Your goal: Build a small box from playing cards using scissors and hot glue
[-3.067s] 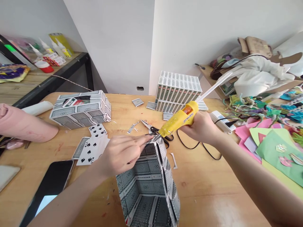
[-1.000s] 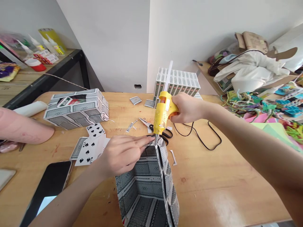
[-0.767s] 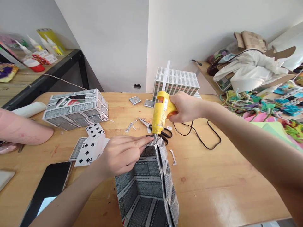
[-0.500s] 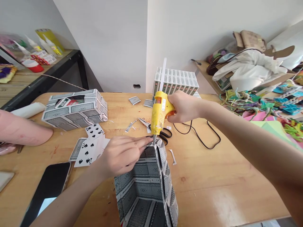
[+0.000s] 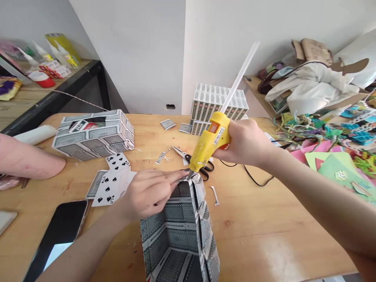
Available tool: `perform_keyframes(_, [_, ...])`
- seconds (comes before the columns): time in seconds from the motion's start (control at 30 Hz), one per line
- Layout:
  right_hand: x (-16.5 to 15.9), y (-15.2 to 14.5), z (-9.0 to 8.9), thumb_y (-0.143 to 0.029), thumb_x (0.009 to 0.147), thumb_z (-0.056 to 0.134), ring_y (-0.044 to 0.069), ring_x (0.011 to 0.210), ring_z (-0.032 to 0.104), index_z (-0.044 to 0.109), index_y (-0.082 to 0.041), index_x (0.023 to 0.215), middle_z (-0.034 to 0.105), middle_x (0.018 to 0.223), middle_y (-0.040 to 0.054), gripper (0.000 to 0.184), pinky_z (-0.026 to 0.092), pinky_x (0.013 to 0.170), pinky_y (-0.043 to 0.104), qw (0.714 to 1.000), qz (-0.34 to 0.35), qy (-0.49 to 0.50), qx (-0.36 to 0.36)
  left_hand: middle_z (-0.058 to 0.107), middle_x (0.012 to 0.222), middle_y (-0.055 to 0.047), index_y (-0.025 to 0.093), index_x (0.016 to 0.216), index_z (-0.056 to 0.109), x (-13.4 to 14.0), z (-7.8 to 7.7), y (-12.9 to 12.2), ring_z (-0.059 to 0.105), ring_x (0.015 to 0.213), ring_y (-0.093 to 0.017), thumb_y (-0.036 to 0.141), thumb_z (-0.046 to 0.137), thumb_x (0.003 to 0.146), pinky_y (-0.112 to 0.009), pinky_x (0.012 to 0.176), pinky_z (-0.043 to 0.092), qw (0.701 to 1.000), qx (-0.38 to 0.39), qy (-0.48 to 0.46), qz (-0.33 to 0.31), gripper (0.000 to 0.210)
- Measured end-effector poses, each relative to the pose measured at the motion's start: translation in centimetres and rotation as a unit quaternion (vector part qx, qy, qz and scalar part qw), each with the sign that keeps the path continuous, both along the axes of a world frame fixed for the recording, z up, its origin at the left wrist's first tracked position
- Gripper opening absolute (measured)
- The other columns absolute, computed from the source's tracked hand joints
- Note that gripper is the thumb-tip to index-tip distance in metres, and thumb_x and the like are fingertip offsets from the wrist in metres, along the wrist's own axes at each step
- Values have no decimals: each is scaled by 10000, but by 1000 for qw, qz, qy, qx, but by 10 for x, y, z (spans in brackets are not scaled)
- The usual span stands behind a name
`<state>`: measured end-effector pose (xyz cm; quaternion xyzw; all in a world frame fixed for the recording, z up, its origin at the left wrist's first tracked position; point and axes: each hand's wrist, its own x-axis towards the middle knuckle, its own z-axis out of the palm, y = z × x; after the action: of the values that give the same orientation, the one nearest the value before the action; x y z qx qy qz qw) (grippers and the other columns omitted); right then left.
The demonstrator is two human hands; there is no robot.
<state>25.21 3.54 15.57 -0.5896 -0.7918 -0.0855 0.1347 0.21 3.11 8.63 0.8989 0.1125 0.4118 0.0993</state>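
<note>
My right hand (image 5: 245, 141) is closed round the handle of a yellow glue gun (image 5: 207, 145), with a long clear glue stick (image 5: 241, 76) rising from its back end. The nozzle points down at the far corner of an open box made of playing cards (image 5: 182, 231), patterned backs showing. At that far edge my left hand (image 5: 149, 192) is closed, its fingers pressed together on the card rim near the nozzle. Its palm side and the exact pinch are hidden. Black-handled scissors (image 5: 208, 171) lie just behind the nozzle, partly covered by the gun.
A finished-looking card box (image 5: 94, 137) stands at the left, near loose playing cards (image 5: 108, 190) and a phone (image 5: 58, 231). Stacked card packs (image 5: 220, 100) stand by the wall. The gun's black cord (image 5: 254, 180) crosses the table. Coloured paper (image 5: 337, 168) lies at the right.
The glue gun has tilted, its back end and glue stick swinging to the right while the nozzle stays at the box corner. My right hand has shifted right; my left hand has barely moved.
</note>
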Motion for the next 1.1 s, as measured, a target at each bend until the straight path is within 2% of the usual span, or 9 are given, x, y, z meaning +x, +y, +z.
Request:
perform_keyframes(0.23, [0, -15, -7, -463, 653, 578, 111, 436, 418, 599, -179, 780, 460, 495, -34, 312, 269, 460, 243, 997, -36, 1, 62, 737, 1032, -92, 158, 597, 444, 2, 1, -1, 709, 760, -113, -53, 549, 794, -214, 639, 559, 1000, -1, -6, 4, 307])
perform_keyframes(0.37, [0, -22, -12, -438, 684, 532, 94, 406, 334, 593, -164, 728, 408, 451, -42, 284, 235, 442, 241, 995, -51, -10, 83, 739, 1028, -77, 165, 597, 458, 2, 3, -2, 709, 752, -112, -49, 542, 801, -221, 622, 560, 1000, -9, 0, 7, 307])
perform_keyframes(0.5, [0, -29, -17, -408, 708, 518, 75, 393, 277, 559, -162, 650, 353, 429, -59, 256, 211, 427, 235, 989, -39, 0, 140, 735, 1038, -92, 160, 575, 419, 1, 1, -2, 707, 727, -113, -65, 556, 782, -215, 598, 548, 1000, -14, -1, 10, 334])
perform_keyframes(0.63, [-2, -36, -21, -405, 710, 537, 78, 393, 320, 572, -163, 676, 389, 430, -61, 247, 240, 422, 219, 982, -49, 9, 182, 728, 1057, -105, 158, 583, 415, 1, -1, -1, 706, 728, -115, -70, 563, 775, -219, 601, 549, 1000, -16, -4, 8, 333])
perform_keyframes(0.73, [-4, -41, -19, -421, 682, 569, 92, 405, 389, 584, -172, 707, 434, 444, -57, 250, 273, 426, 211, 981, -57, 9, 184, 730, 1052, -97, 163, 593, 430, 2, 0, -2, 709, 753, -118, -62, 561, 783, -225, 617, 557, 1000, -21, -3, 5, 322])
perform_keyframes(0.87, [-6, -45, -17, -429, 620, 608, 107, 413, 441, 569, -189, 677, 478, 479, -46, 250, 304, 420, 211, 986, -83, -7, 147, 733, 1044, -95, 162, 583, 417, 3, 1, -3, 705, 723, -111, -68, 557, 782, -224, 613, 555, 1000, -24, -2, 2, 335])
perform_keyframes(1.03, [-1, -46, -20, -278, 657, 530, 101, 371, 387, 597, -182, 786, 435, 461, -60, 173, 280, 394, 221, 986, -67, 1, 150, 727, 1066, -92, 165, 585, 426, 2, 0, -3, 710, 763, -116, -45, 548, 803, -217, 623, 558, 1000, -28, -5, -2, 326])
perform_keyframes(1.1, [1, -48, -20, -238, 685, 497, 109, 388, 421, 603, -173, 800, 468, 483, -41, 169, 302, 404, 227, 991, -58, 4, 123, 728, 1063, -90, 164, 578, 425, 1, 0, -2, 707, 735, -112, -41, 551, 803, -216, 620, 561, 1000, -27, -5, 1, 329])
